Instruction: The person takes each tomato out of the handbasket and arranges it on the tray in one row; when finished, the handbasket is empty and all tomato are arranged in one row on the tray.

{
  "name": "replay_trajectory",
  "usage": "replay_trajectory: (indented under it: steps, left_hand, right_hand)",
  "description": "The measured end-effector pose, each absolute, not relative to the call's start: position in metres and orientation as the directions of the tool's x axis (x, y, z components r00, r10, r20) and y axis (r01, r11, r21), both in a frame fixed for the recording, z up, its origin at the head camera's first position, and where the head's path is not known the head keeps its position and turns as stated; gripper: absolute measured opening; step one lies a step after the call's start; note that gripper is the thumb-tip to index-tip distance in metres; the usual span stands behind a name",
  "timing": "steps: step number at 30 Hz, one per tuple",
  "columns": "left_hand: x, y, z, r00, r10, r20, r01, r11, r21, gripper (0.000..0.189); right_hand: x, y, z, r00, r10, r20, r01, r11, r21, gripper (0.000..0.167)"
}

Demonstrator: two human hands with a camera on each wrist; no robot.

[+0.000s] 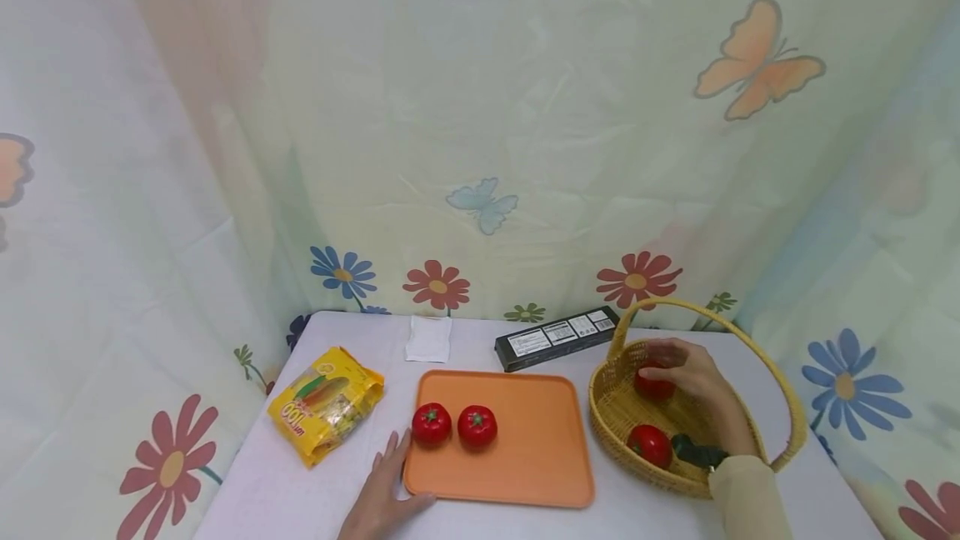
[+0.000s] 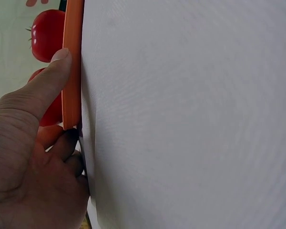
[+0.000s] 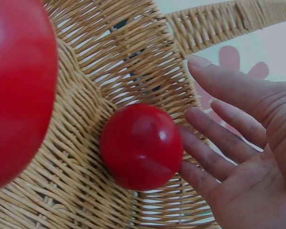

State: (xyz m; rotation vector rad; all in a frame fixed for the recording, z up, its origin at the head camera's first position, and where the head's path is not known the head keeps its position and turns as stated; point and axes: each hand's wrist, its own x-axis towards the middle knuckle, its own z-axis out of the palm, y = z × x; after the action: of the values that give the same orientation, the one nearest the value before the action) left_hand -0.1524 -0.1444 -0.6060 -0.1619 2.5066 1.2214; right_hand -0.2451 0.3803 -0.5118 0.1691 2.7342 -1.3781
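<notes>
An orange tray [image 1: 536, 440] carries two red tomatoes [image 1: 431, 425] with green stems on its left part. My left hand [image 1: 384, 497] rests at the tray's near left corner, its thumb on the front edge and its fingers along the left side. My right hand [image 1: 693, 369] reaches into a wicker basket [image 1: 611, 419], over a tomato [image 3: 141, 147] at the back. In the right wrist view its fingers are extended, with fingertips right at that tomato's side and the thumb apart from it. Another tomato [image 1: 651, 446] lies nearer the front of the basket.
The basket's tall handle [image 1: 787, 407] arches over the right forearm. A yellow food packet [image 1: 326, 404] lies left of the tray. Behind the tray are a white packet [image 1: 428, 339] and a long black box [image 1: 557, 339]. A patterned curtain [image 1: 480, 107] stands behind the table.
</notes>
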Motion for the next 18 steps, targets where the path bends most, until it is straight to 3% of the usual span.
replay_trajectory:
  steps: [7,18]
  left_hand:
    - [-0.153,-0.144,-0.608,-0.934,0.051,-0.352,-0.247,0.618,0.746,0.114]
    - [-0.153,-0.144,-0.608,-0.935,0.047,-0.35,-0.245,0.629,0.738,0.114]
  right_hand:
    - [-0.248,0.384,-0.525,-0.986,0.072,-0.153,0.167,0.554,-0.815,0.069]
    - [-0.246,0.393,-0.538,-0.987,0.068,-0.143,0.153,0.628,-0.763,0.067]
